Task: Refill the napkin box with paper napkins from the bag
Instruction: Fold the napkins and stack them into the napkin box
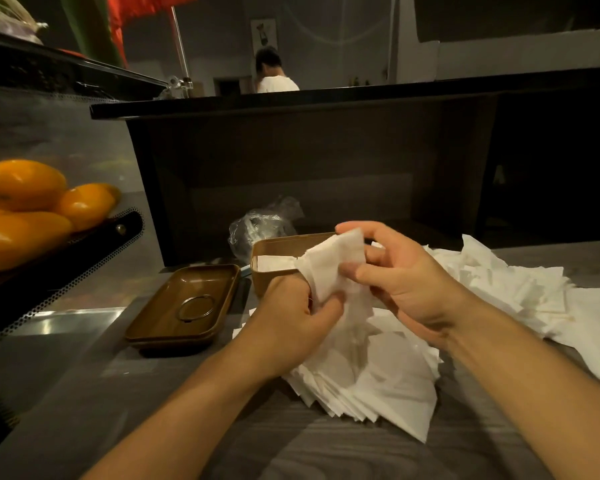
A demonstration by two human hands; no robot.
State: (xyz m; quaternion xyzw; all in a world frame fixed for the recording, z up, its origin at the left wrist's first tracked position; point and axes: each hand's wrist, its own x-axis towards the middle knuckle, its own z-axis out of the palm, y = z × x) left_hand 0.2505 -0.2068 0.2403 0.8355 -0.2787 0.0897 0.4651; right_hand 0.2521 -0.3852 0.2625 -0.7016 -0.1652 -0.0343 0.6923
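Status: refill in progress. The napkin box point(274, 268) stands open on the counter point(326, 455), just beyond the hands. Its lid point(184, 306) lies upside down to the left of it, apart from the box. White paper is visible inside the box at its left end, so some napkins appear to be loaded already; the fill level cannot be read, because the hands cover most of the opening.

Both hands are engaged on one napkin point(333, 261), raised in front of the box. The left hand point(291, 320) has its fingers curled round the napkin's lower part. The right hand point(392, 275) pinches the upper edge between thumb and fingertips. The napkin looks rumpled, and the step in hand is probably folding or straightening it before insertion.

Stock remaining: a fanned stack of napkins point(378, 382) lies on the counter directly under the hands, and a larger loose heap point(516, 289) spreads to the right. The plastic bag point(260, 223) sits crumpled behind the box, at the far side; it appears largely emptied, though its contents cannot be confirmed.

Remaining work, as judged: load the held napkin, transfer further napkins, refit the lid.
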